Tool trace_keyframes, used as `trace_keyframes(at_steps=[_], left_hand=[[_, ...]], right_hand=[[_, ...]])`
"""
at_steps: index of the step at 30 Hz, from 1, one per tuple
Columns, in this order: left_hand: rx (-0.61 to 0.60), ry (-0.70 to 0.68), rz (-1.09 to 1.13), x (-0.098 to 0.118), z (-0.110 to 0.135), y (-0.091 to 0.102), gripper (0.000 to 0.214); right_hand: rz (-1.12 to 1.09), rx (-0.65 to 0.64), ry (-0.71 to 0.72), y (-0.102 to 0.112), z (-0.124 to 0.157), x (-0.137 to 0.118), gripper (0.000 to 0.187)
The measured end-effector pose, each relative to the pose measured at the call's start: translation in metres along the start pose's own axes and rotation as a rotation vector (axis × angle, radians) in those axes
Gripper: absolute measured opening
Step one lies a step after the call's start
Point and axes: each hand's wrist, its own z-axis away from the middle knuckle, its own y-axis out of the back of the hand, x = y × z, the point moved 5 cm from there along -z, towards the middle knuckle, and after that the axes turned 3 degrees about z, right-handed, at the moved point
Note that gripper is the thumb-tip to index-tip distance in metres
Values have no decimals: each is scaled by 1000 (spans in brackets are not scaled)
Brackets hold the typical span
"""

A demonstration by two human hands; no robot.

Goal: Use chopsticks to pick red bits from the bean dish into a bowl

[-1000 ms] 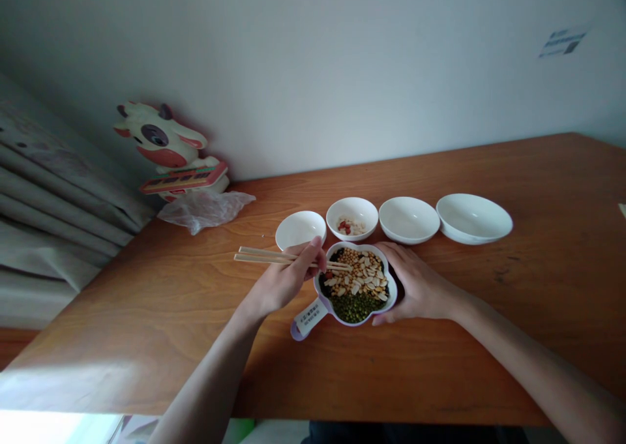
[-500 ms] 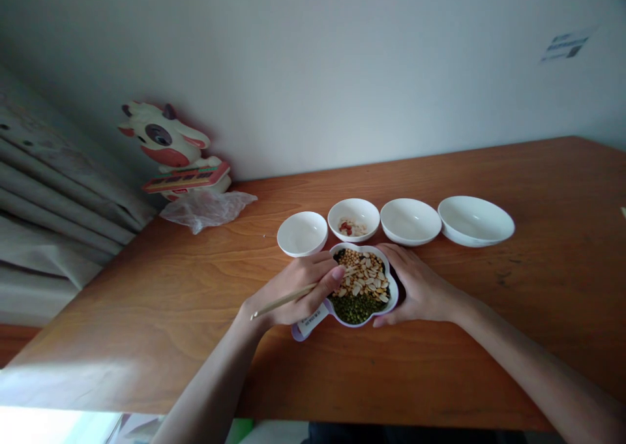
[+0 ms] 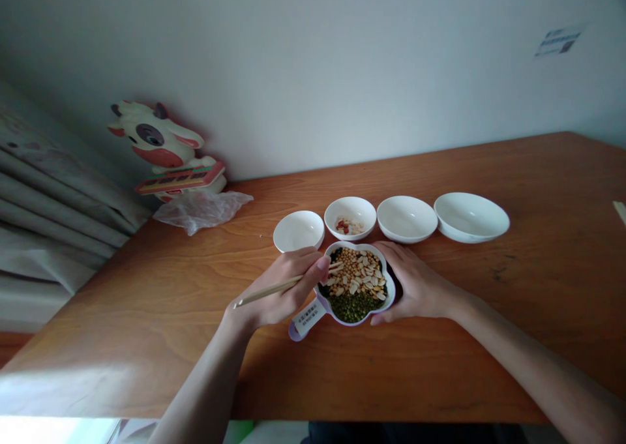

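My left hand (image 3: 287, 282) is closed around a pair of pale wooden chopsticks (image 3: 264, 293), their tips over the food. My right hand (image 3: 418, 282) is wrapped around the right side of a lobed white-and-purple bowl (image 3: 390, 294) with a labelled handle. Inside it lie sliced peanuts (image 3: 368, 274), round yellow beans (image 3: 349, 259) and green mung beans (image 3: 353, 307). Just behind stands a small white bowl (image 3: 351, 201) with some peanut slices and red bits (image 3: 348, 225). To its left is another white bowl (image 3: 298, 229), its front edge partly hidden by my left hand.
Two more white bowls, a round one (image 3: 407, 216) and a wider one (image 3: 472, 216), continue the row to the right. A cow toy with a keyboard (image 3: 169, 150) and a crumpled plastic bag (image 3: 203, 210) are at the back left, near a curtain (image 3: 59, 216).
My left hand has drawn back a little to the left with the chopsticks, so their tips show more. My right hand stays on the lobed bowl. The view has shifted slightly.
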Motion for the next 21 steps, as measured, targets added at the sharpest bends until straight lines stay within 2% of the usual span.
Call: trace_keyframes(at_steps=[4, 21], left_hand=[[58, 51, 35, 5, -2, -2, 52], [50, 95, -6, -4, -4, -15, 52]], right_hand=[[6, -3, 13, -1, 0, 0, 137], [12, 8, 7, -1, 1, 1, 140]])
